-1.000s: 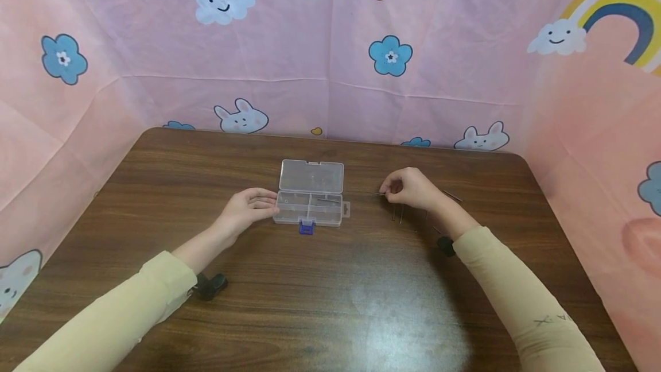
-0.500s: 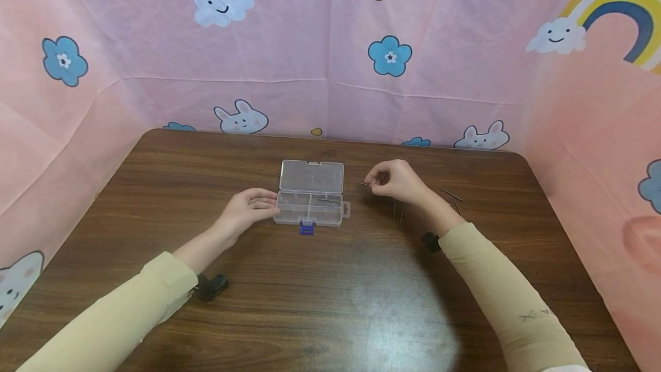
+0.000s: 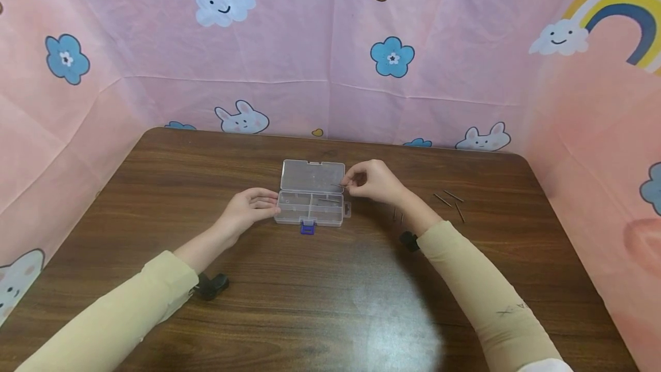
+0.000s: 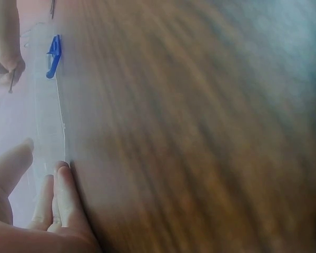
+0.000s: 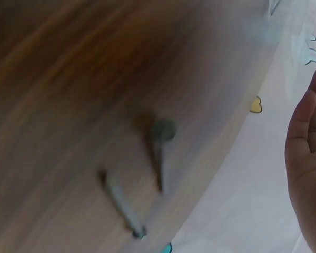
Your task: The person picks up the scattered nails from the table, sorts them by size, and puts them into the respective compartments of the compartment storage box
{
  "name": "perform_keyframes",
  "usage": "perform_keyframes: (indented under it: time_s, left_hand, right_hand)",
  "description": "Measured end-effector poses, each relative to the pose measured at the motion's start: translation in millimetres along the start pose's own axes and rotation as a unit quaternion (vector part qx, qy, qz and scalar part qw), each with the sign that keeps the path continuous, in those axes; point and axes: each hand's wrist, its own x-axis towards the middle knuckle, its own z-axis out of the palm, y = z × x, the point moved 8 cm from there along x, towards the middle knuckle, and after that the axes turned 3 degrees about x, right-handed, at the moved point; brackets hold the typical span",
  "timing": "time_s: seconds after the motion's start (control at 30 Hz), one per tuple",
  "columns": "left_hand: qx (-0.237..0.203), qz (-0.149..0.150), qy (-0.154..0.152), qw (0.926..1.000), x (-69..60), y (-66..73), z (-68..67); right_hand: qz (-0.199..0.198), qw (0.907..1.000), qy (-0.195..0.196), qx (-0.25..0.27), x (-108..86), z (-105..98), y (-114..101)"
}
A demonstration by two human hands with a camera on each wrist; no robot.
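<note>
A clear plastic box (image 3: 289, 222) lies with its lid (image 3: 312, 177) folded back and its blue clasp (image 3: 307, 228) toward the front. At its left end my left hand (image 3: 240, 214) holds it, thumb and fingers spread across that end in the left wrist view, where the hand (image 4: 47, 232) meets the clear wall (image 4: 50, 118). Over the lid's right edge, my right hand (image 3: 377, 181) pinches a thin nail (image 3: 335, 185). That nail (image 4: 11, 83) points downward in the left wrist view. Another thin metal piece (image 3: 327, 200) lies in the rear right compartment.
Several nails lie on the brown table (image 3: 310, 303) right of the box, among them one nail (image 3: 453, 196) and another nail (image 3: 459, 213). A nail (image 5: 124, 205) shows blurred in the right wrist view. Patterned pink cloth (image 3: 439, 85) stands behind the table.
My right hand has moved left with the pinched nail, from among the loose nails to the lid's right edge. My left hand and the box have stayed put.
</note>
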Motion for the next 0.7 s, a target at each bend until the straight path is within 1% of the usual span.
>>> perform_keyframes:
  time_s: [0.13, 0.43, 0.53, 0.7]
  left_hand:
    - [0.000, 0.001, 0.000, 1.0000, -0.3, 0.5, -0.1]
    - [-0.001, 0.004, -0.001, 1.0000, -0.9, 0.8, 0.3]
    - [-0.001, 0.004, 0.000, 1.0000, -0.8, 0.8, 0.3]
    - [-0.001, 0.005, 0.001, 1.0000, -0.1, 0.3, 0.3]
  right_hand:
    - [-0.008, 0.9999, -0.008, 0.001, 4.2, 7.7, -5.6]
    - [-0.018, 0.9992, -0.032, -0.017, 9.7, 24.7, -15.1]
    - [-0.017, 0.9989, -0.039, -0.018, 11.4, 29.1, -16.3]
    - [-0.019, 0.9982, -0.046, -0.035, 13.8, 34.6, -16.4]
